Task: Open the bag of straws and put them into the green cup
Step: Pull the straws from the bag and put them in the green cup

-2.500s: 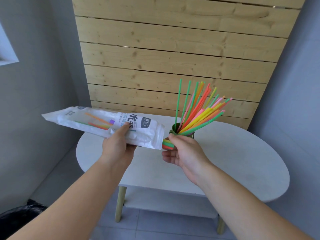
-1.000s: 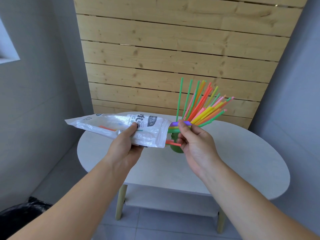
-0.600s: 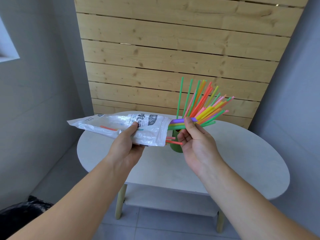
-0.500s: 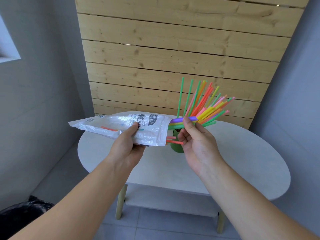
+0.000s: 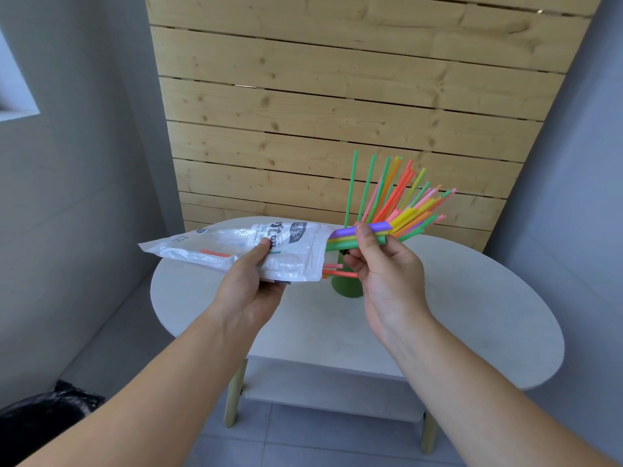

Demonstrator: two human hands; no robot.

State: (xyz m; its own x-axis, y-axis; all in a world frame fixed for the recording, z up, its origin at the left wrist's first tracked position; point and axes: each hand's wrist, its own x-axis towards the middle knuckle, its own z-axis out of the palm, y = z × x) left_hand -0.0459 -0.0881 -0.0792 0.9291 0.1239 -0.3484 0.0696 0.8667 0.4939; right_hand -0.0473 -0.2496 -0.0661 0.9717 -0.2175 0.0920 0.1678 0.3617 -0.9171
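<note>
Left hand: the left hand (image 5: pixel 251 291) is closed around the bag (image 5: pixel 242 251), thumb on top of the printed face and fingers underneath, holding it in the air to the left of the cup (image 5: pixel 347 288).
Right hand: the right hand (image 5: pixel 387 274) pinches a small bunch of straws (image 5: pixel 357 235) between thumb and fingers; the other fingers are curled loosely below. It is in front of the cup and hides the cup's rim.
Bag: clear and white plastic, lying almost level, its open mouth turned toward the cup and just beside it. One orange straw (image 5: pixel 215 253) shows through the plastic further in, on the side away from the cup.
Pinched straws: purple, yellow and green, partly out of the bag's mouth, reaching across above the cup.
Loose ends: a few pink and orange straw ends (image 5: pixel 337 270) stick out of the lower part of the mouth, just left of the cup, not held by the right hand.
Cup: green, standing on the table (image 5: pixel 472 315), only its lower part visible.
Cup contents: many straws (image 5: pixel 397 197) stand in the cup, fanning up and to the right.
Table: white, oval, under the cup, in front of a wooden slat wall (image 5: pixel 337 112).
Floor: a black bin bag (image 5: pixel 40 423) lies low and far left of the cup.
</note>
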